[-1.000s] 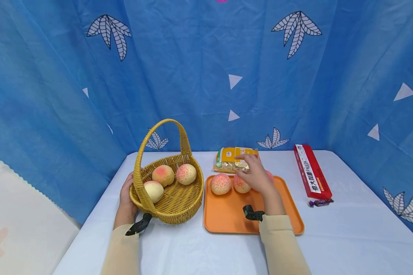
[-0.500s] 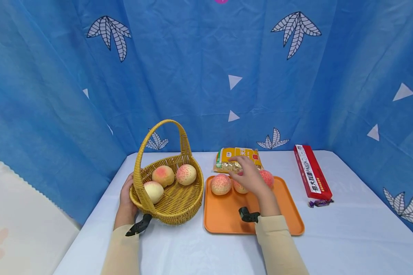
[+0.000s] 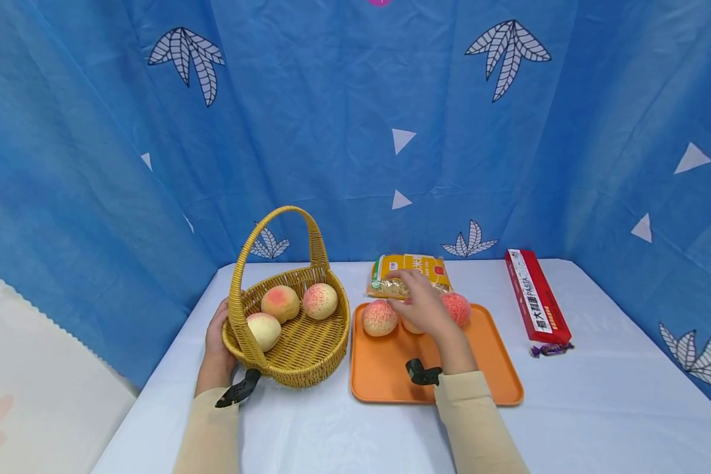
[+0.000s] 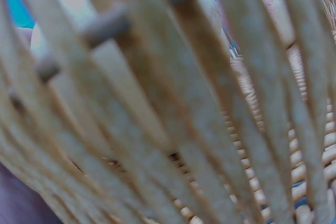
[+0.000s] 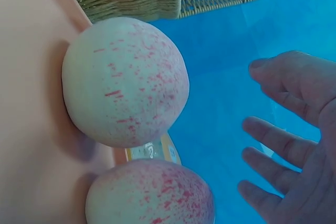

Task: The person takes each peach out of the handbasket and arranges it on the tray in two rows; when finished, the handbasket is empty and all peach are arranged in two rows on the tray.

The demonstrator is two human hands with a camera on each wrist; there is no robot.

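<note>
Left hand (image 3: 218,336) against outer wall of wicker basket (image 3: 308,376), grip cannot be told; three basket peaches (image 3: 282,303) inside. Right hand (image 3: 423,306) over tray peaches (image 3: 380,318) on orange tray (image 3: 385,368), fingers loosely spread, holding nothing. Both forearms reach forward. White-covered table (image 3: 308,434); blue patterned curtain (image 3: 343,131) behind.

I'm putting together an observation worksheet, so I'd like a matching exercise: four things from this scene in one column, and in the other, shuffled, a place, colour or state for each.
1. wicker basket
2. tray
3. pasta box
4. right hand

A. red, with a small purple-wrapped item at its near end
B. fingers spread, holding nothing
C. orange and flat, with peaches on it
D. yellow-brown, with the left hand at its side

Pairs: 1-D, 2-C, 3-A, 4-B
</note>
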